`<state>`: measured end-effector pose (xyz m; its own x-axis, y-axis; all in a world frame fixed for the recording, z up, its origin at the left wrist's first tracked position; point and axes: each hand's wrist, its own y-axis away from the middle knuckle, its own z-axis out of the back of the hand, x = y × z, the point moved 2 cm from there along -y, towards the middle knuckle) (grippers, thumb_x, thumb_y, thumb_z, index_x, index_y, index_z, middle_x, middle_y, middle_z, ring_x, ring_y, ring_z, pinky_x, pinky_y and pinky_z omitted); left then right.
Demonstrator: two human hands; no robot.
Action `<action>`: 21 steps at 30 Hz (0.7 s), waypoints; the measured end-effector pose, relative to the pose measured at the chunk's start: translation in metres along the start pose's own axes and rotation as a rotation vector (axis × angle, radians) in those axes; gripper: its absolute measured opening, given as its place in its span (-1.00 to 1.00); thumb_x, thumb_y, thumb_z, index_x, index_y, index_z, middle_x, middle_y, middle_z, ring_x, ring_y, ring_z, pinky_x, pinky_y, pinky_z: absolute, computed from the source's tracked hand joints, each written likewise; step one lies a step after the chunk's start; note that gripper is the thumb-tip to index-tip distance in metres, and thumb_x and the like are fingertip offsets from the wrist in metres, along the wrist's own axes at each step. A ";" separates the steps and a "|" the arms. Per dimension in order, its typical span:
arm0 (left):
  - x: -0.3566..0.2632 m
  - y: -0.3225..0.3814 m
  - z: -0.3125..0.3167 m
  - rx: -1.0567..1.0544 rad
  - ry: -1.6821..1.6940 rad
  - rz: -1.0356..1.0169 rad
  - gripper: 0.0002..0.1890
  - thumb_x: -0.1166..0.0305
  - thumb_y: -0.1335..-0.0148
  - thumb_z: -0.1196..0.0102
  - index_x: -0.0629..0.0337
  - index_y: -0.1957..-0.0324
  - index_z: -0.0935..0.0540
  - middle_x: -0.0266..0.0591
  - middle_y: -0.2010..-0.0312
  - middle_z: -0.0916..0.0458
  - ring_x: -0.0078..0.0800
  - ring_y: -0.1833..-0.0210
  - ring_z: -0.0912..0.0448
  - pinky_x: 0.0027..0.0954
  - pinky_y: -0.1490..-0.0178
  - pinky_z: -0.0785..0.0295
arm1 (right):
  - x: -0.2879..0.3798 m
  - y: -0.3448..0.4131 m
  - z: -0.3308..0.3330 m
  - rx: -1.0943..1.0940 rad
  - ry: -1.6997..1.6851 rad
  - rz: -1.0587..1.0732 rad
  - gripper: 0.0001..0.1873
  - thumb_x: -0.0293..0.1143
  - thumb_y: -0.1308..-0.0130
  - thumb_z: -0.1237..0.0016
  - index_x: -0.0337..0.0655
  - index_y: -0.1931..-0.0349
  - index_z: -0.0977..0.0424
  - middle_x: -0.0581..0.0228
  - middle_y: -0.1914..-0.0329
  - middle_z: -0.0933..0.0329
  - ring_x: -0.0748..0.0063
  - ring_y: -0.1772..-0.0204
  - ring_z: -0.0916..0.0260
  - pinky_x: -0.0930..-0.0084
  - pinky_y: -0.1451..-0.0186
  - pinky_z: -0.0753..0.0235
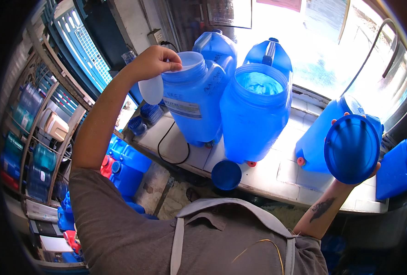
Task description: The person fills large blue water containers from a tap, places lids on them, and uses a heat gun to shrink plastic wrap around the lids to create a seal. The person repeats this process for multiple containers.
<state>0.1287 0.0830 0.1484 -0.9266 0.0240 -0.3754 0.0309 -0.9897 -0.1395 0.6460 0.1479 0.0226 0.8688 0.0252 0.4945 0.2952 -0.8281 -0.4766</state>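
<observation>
My right hand holds up a round blue plastic lid, its hollow inner side facing me, with finger shadows showing through. At the left, my left hand bends over the mouth of a blue plastic water container, thumb and fingertips close together at its rim. A pale surface shows inside that mouth; whether I pinch it is unclear. Just below the hand appears a translucent white plastic bottle, partly covered by it. Beside it stands an uncapped blue container, filled with water near its rim.
Another blue lid sits at the front edge of the white tiled counter. A black cable loops there. Blue containers and a jug occupy the right. A bent metal tube rises behind. Racked bottles line the left.
</observation>
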 end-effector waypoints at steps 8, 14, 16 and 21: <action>-0.050 0.008 0.063 -0.535 0.204 -0.150 -0.72 0.22 -0.27 -0.19 0.21 0.12 -0.64 -0.31 0.33 -0.63 -0.65 0.27 -0.52 -0.58 0.13 -0.39 | 0.015 0.013 0.000 0.008 -0.069 0.009 0.21 0.27 0.05 -0.19 -0.10 -0.46 0.21 -0.18 -0.53 0.30 -0.45 -0.50 0.27 -0.41 -0.33 -0.06; -0.131 0.008 -0.049 -0.424 -0.227 -0.608 -0.86 0.30 -0.22 -0.18 0.09 0.24 -0.67 -0.15 0.32 -0.68 -0.30 0.37 -0.63 -0.34 0.34 -0.48 | 0.020 0.024 -0.003 0.004 0.001 0.015 0.21 0.24 0.06 -0.22 -0.08 -0.46 0.20 -0.18 -0.53 0.28 -0.47 -0.50 0.28 -0.42 -0.33 -0.05; -0.134 0.008 -0.060 -0.338 -0.144 -0.592 -0.89 0.32 -0.22 -0.17 0.09 0.27 -0.66 -0.13 0.31 -0.68 -0.26 0.38 -0.63 -0.32 0.34 -0.49 | 0.025 0.030 -0.006 0.042 0.040 0.017 0.21 0.28 0.03 -0.16 -0.08 -0.47 0.24 -0.17 -0.53 0.27 -0.37 -0.51 0.25 -0.33 -0.37 -0.05; -0.138 0.002 -0.070 -0.254 -0.047 -0.624 -0.88 0.31 -0.20 -0.19 0.09 0.27 -0.67 -0.13 0.36 -0.68 -0.23 0.43 -0.62 -0.32 0.37 -0.48 | 0.038 0.047 -0.002 -0.009 0.044 0.028 0.21 0.27 0.03 -0.17 -0.06 -0.47 0.26 -0.17 -0.52 0.25 -0.37 -0.51 0.24 -0.29 -0.37 -0.08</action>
<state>0.2824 0.0877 0.1358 -0.8144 0.5689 -0.1148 -0.4338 -0.7282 -0.5306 0.6919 0.1091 0.0206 0.8583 -0.0230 0.5126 0.2668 -0.8333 -0.4842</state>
